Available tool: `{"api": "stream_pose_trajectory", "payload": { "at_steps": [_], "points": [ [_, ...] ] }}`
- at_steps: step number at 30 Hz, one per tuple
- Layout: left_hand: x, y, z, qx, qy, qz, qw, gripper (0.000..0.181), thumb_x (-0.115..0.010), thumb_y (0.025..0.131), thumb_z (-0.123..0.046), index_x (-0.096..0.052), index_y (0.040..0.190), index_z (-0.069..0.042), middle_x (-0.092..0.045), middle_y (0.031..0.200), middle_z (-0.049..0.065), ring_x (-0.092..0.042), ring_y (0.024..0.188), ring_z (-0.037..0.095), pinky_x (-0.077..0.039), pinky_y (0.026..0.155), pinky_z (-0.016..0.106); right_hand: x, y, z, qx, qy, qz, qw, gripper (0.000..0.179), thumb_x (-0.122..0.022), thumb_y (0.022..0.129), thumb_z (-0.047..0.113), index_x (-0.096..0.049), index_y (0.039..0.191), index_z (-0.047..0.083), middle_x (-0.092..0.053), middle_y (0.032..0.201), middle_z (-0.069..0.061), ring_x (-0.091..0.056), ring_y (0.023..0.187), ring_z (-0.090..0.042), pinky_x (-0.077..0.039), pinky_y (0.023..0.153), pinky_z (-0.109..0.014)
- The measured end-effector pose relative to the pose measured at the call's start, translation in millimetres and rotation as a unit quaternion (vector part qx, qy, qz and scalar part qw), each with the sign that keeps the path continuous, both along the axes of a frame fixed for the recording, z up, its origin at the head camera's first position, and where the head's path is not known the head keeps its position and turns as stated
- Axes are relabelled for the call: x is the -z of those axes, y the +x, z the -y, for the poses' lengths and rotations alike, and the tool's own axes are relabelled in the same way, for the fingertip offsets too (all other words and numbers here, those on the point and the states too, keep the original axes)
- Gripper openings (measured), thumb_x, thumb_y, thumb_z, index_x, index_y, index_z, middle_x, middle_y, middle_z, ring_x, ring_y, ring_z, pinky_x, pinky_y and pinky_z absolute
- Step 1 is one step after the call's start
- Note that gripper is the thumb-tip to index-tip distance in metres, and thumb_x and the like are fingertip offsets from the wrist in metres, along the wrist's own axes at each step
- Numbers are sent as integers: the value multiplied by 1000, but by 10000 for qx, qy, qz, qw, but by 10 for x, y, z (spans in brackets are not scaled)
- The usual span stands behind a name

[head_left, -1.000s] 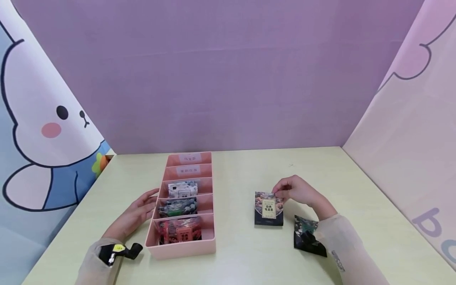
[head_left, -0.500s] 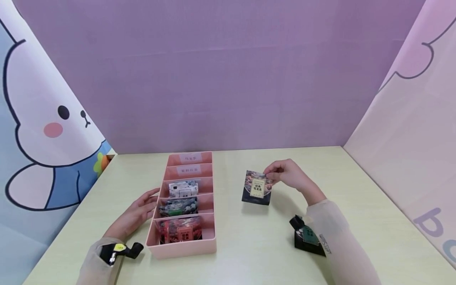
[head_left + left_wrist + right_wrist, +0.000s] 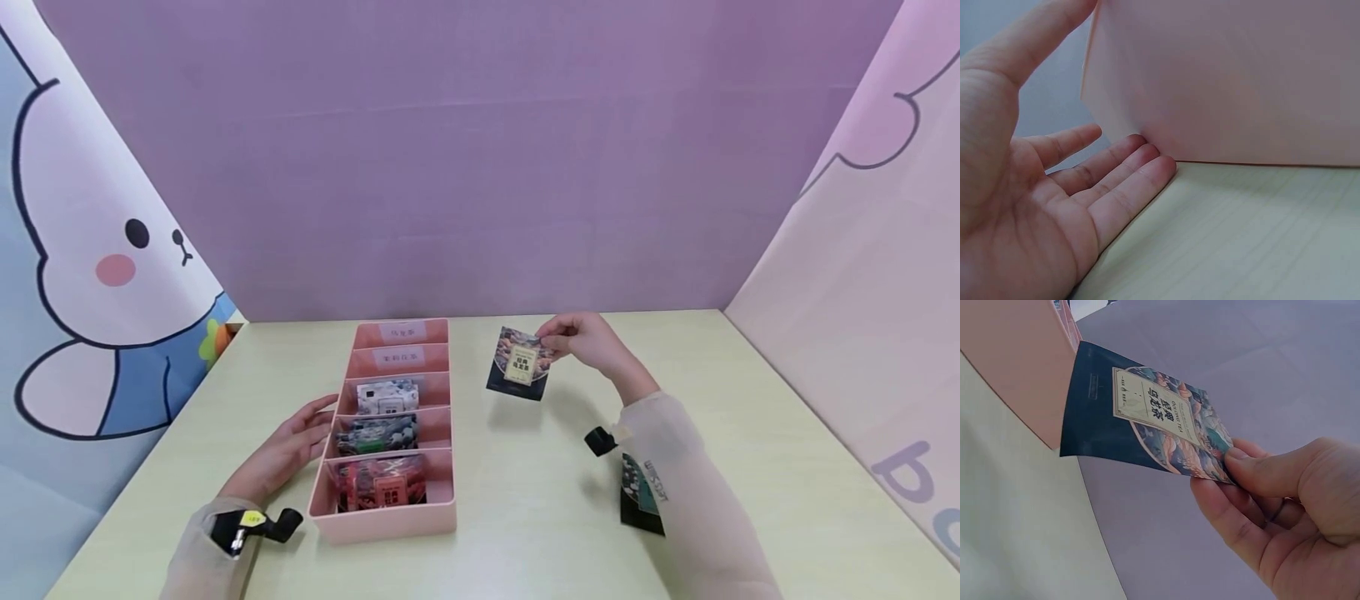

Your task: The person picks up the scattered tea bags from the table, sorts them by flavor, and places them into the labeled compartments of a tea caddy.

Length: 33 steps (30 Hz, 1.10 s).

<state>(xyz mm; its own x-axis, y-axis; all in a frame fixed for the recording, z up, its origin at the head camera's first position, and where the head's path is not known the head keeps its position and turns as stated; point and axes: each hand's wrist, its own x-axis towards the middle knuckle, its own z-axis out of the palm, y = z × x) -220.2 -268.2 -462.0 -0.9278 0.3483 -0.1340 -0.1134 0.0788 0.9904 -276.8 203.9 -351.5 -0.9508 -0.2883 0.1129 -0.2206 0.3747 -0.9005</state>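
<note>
My right hand [image 3: 588, 343] pinches an oolong tea sachet [image 3: 1141, 415] by its corner between thumb and fingers. The sachet is dark blue with a cream label and a patterned top, and in the head view it hangs above the table, right of the pink divided box [image 3: 382, 525]. My left hand [image 3: 281, 450] lies beside the box, its extended fingertips [image 3: 1163, 165] at the box's side wall near the table. Inside the box sit red sachets [image 3: 382, 483], dark green sachets [image 3: 377, 435] and a white sachet [image 3: 387, 397], each kind in its own compartment. The two far compartments bear paper labels [image 3: 401, 332].
A dark green sachet [image 3: 637, 508] lies on the table, partly hidden under the right sleeve [image 3: 690, 483]. A purple backdrop [image 3: 480, 167] closes off the table's far edge, with printed panels [image 3: 862, 333] at both sides. A small black camera [image 3: 600, 440] sticks out from the right wrist.
My right hand has lifted the oolong tea sachet off the table and carried it left and away from me, toward the box. My left hand has stayed beside the box.
</note>
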Motion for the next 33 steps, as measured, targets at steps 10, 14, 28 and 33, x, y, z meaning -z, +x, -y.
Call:
{"api": "stream_pose_trajectory", "payload": {
  "at_steps": [10, 14, 28, 33],
  "points": [
    [-16, -7, 1, -5, -18, -19, 10000, 66, -52, 105, -22, -15, 158, -8, -26, 154, 28, -56, 115, 3, -48, 97, 24, -108, -172, 222, 122, -92, -46, 9999, 16, -61, 96, -4, -68, 109, -10, -68, 90, -15, -69, 73, -19, -60, 72, -33],
    [-13, -12, 12, 19, 28, -50, 10000, 65, -51, 105, -22, -15, 158, -7, -25, 154, 29, -57, 116, 4, -49, 97, 24, -126, -267, 342, 211, -137, -107, 9996, 16, -61, 96, -3, -69, 109, -8, -69, 91, -16, -69, 72, -18, -60, 73, -34],
    [24, -34, 6, -21, 2, -38, 10000, 68, -52, 105, -21, -13, 158, -6, -30, 151, 26, -57, 115, 4, -48, 97, 24, -201, -521, 761, 255, 41, -619, 9977, 15, -62, 96, -1, -72, 107, -6, -71, 96, -18, -70, 74, -22, -60, 70, -31],
    [34, -43, 20, 18, 17, -73, 10000, 68, -52, 105, -21, -12, 158, -5, -30, 150, 25, -57, 115, 4, -49, 97, 25, -229, -584, 909, 388, -86, -648, 9971, 14, -62, 96, 1, -72, 106, -2, -70, 96, -16, -68, 81, -24, -60, 72, -31]
  ]
}}
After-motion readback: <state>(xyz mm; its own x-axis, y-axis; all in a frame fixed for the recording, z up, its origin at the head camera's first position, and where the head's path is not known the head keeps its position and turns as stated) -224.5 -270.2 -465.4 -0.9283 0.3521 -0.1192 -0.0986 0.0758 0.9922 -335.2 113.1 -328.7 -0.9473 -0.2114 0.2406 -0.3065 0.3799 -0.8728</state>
